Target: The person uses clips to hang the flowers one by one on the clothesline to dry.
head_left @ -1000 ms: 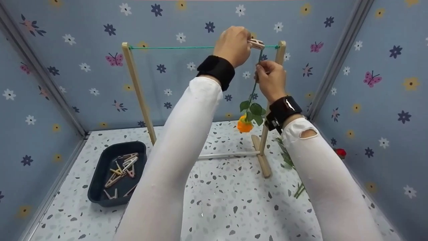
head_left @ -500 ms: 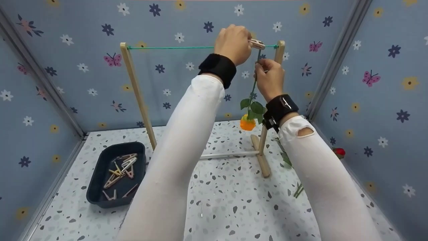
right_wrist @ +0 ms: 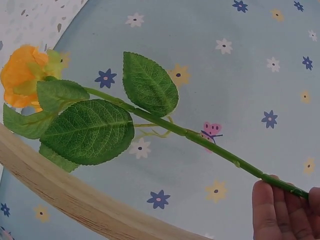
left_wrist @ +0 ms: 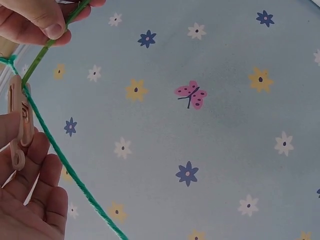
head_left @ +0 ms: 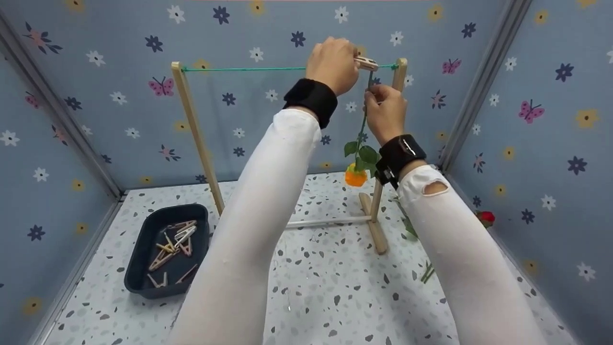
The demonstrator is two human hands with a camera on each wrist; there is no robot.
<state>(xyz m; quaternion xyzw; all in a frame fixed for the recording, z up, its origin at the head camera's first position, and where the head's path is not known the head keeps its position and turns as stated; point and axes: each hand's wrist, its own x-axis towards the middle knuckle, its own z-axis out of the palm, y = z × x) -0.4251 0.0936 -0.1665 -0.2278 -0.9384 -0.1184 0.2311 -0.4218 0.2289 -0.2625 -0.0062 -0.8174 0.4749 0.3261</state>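
Observation:
My left hand [head_left: 333, 66] pinches a pale pink clothespin [head_left: 366, 63] at the green cord [head_left: 249, 69], close to the right post. In the left wrist view the clothespin's tip sits on the cord, right where the stem's end meets it. My right hand [head_left: 386, 112] holds the green stem between thumb and fingers, just below the cord. An orange artificial rose [head_left: 356, 176] hangs head down from that stem. Its leaves and flower show fully in the right wrist view, where the fingers [right_wrist: 265, 210] grip the stem's far end.
Wooden posts [head_left: 197, 139] carry the cord, with a foot [head_left: 373, 225] on the speckled table. A dark tray [head_left: 131, 268] at left holds several clothespins. A red rose [head_left: 486, 219] and cut green stems [head_left: 427, 272] lie at right, partly behind my right arm. Flowered walls enclose the table.
The orange rose and my right hand have shifted very slightly; the rose's head is a little further right. Both hands keep their hold on the clothespin and stem.

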